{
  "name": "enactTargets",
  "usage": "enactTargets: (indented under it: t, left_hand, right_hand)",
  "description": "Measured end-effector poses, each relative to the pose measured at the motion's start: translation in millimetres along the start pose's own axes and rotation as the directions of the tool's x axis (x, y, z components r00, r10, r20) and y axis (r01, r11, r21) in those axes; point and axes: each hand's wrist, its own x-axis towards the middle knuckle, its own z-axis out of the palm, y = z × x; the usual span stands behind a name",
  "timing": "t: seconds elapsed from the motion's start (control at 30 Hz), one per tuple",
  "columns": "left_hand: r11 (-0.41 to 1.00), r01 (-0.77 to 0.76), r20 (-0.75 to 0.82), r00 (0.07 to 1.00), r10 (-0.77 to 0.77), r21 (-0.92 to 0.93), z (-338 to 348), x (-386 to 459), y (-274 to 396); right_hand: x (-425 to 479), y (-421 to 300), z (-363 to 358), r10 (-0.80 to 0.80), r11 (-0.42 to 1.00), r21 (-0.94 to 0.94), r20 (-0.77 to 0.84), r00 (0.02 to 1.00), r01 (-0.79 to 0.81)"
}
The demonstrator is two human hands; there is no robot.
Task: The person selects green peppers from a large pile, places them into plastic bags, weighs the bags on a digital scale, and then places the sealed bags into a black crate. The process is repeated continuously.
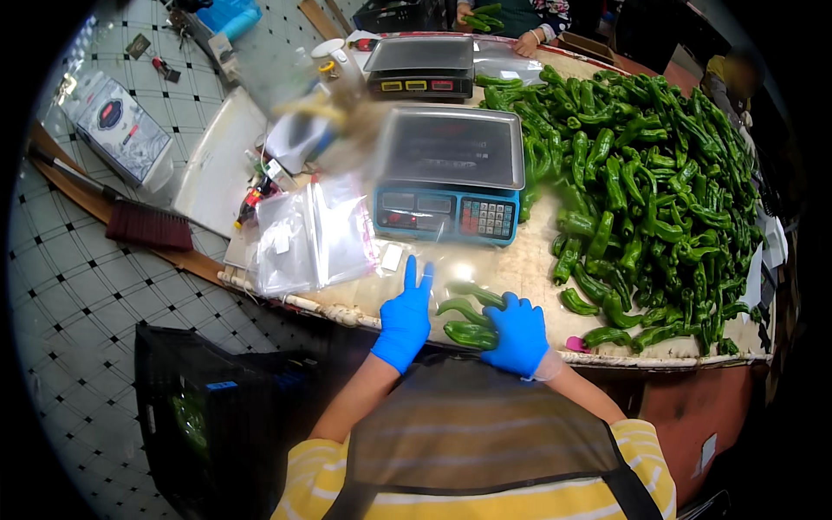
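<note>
My left hand (405, 317), in a blue glove, rests at the table's near edge with two fingers extended and apart. Clear plastic film, apparently a bag (463, 260), lies flat around those fingers; whether they grip it is unclear. A white label (392, 257) is beside them. Also gloved in blue, my right hand (518, 333) closes over the ends of several long green peppers (469, 334). Its fingertips are partly hidden. Just beyond both hands stands a blue digital scale (446, 218) with a metal pan (453, 148).
A large heap of green peppers (643, 195) covers the table's right side. Clear bags (315, 234) are stacked at left. Behind stands a second scale (419, 62); a person's hand (528, 43) rests nearby. A black crate (195, 403) sits below left, beside a brush (148, 225).
</note>
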Motion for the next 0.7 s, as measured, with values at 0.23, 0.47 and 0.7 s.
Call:
enactTargets:
  t: [0.23,0.47,0.7]
  left_hand:
    - [0.955,-0.263,-0.065,0.964,0.257,-0.136,23.9,-20.1,20.4]
    - [0.937,-0.271,-0.089,0.962,0.258,-0.218,11.7,-12.2,41.2]
    - [0.947,-0.266,-0.138,0.96,0.243,-0.183,24.4,-17.6,36.3]
  right_hand:
    - [34.3,17.0,20.5,0.055,0.998,-0.01,-0.082,0.995,-0.056]
    - [39.5,19.2,38.6,-0.049,0.997,0.052,-0.059,0.997,0.052]
    - [29.0,3.8,20.8,-0.002,0.994,-0.109,-0.013,1.0,0.001]
